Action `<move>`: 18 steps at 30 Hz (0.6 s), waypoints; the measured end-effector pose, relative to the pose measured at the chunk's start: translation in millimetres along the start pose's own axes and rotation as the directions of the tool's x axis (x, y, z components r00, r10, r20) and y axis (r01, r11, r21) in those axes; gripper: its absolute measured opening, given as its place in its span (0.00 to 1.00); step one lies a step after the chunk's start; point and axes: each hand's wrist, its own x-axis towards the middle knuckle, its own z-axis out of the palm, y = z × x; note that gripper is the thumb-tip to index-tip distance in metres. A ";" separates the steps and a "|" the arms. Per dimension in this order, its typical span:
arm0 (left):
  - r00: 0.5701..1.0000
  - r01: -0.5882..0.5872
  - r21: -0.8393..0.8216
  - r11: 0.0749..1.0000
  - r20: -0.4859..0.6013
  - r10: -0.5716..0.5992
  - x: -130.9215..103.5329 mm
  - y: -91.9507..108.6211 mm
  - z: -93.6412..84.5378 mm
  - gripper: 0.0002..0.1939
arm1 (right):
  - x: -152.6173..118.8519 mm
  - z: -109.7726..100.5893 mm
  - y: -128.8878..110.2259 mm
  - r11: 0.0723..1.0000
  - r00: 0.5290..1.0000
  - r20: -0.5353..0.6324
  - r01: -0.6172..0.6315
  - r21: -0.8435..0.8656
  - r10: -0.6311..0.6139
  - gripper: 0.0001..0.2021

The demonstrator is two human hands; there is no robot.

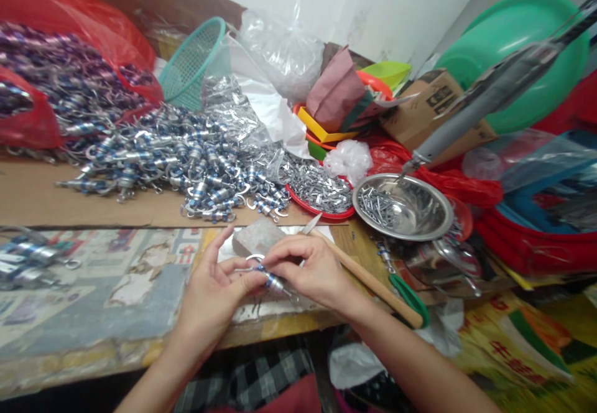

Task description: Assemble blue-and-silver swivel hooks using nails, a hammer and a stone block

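Near the table's front edge, my left hand (217, 285) pinches one end of a small silver and blue metal hook piece (274, 282) between thumb and finger. My right hand (310, 267) closes on the same piece from the other side, its fingertips partly covering it. A curved ring stands out at the piece's upper left. Just behind the hands lies a grey block (256, 237). A wooden handle (373, 282) slants down to the right beside my right hand.
A large heap of similar pieces (153, 152) covers the back left. Behind my right hand are a red tray of metal clips (321, 189) and a steel bowl (420, 211) holding pins. A grey rod (485, 111) slants above the bowl. More pieces (32, 260) lie far left.
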 end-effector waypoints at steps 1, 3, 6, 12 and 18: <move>1.000 0.003 0.001 1.000 0.000 -0.003 -0.3 0.2 0.3 0.51 | 0.0 2.0 0.9 0.998 0.999 -0.025 -0.037 0.044 0.039 0.10; 1.000 0.006 0.004 1.000 0.002 -0.006 -0.7 1.1 1.2 0.51 | -0.1 5.1 0.4 0.986 0.990 -0.051 -0.129 0.110 0.135 0.09; 1.000 0.007 0.013 1.000 -0.004 -0.007 -1.7 3.1 2.9 0.51 | -1.6 9.0 -2.8 0.957 0.964 -0.078 -0.240 0.161 0.255 0.05; 1.000 0.013 0.025 1.000 -0.019 -0.012 -4.4 6.8 5.6 0.51 | -3.9 10.5 -2.2 0.929 0.955 -0.144 -0.208 0.305 0.261 0.07; 1.000 0.008 0.035 0.999 -0.029 -0.007 -1.9 4.2 3.7 0.52 | 5.1 8.4 -1.8 0.902 0.945 -0.045 -0.296 0.315 0.325 0.12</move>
